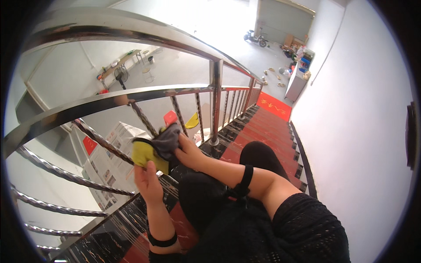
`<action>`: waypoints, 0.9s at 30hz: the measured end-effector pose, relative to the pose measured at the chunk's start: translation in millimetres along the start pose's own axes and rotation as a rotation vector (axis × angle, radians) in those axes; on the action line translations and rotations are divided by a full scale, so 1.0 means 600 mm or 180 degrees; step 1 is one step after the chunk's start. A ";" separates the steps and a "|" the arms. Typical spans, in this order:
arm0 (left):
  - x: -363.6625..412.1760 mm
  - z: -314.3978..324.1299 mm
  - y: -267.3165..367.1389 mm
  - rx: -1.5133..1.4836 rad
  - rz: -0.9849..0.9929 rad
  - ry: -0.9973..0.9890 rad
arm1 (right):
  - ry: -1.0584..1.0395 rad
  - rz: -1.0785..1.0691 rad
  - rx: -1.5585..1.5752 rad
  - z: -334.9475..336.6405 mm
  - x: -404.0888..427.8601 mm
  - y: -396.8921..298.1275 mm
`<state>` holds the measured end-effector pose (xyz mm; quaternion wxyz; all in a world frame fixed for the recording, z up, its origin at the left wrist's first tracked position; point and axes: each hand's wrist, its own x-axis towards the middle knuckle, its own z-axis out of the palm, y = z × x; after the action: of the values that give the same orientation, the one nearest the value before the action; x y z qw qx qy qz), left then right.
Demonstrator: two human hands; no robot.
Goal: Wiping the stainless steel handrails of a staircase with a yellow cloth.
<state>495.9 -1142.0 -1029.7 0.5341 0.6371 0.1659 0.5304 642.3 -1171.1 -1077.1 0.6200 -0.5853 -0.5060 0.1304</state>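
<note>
A two-toned cleaning cloth, grey on one side and yellow-green on the other, is stretched between my hands at the stair railing. My left hand pinches its yellow-green end between thumb and fingers. Gripping the grey part, my right hand is a little higher and farther right; its fingertips are partly hidden by the fabric. Behind the cloth rises a twisted metal baluster, its lower part covered. Whether the cloth wraps fully around that baluster I cannot tell. Above runs the shiny lower rail.
Marble stairs with a red middle strip descend to a red mat. A thick handrail curves overhead, and a white wall bounds the right. Newspaper sheets lie beyond the balusters. Downstairs stand a fan and a scooter.
</note>
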 end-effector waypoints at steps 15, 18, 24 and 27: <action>0.237 0.073 0.130 0.4450 0.2451 -0.0615 | 0.0086 -0.2024 -0.1061 0.009 0.208 -0.140; 0.262 0.121 0.091 0.4687 0.1929 -0.1044 | 0.0223 -0.1810 -0.0905 -0.022 0.228 -0.061; 0.285 0.282 -0.122 0.4983 0.1165 -0.1871 | -0.0037 -0.1189 -0.1040 -0.170 0.230 0.170; 0.287 0.358 -0.229 0.4782 0.1153 -0.2010 | 0.0009 -0.1032 -0.1284 -0.236 0.228 0.295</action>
<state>793.7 -1065.1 -1032.8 -0.1050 0.9593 0.2129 0.1527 890.8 -1102.3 -1136.3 0.5042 -0.6085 -0.6081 -0.0751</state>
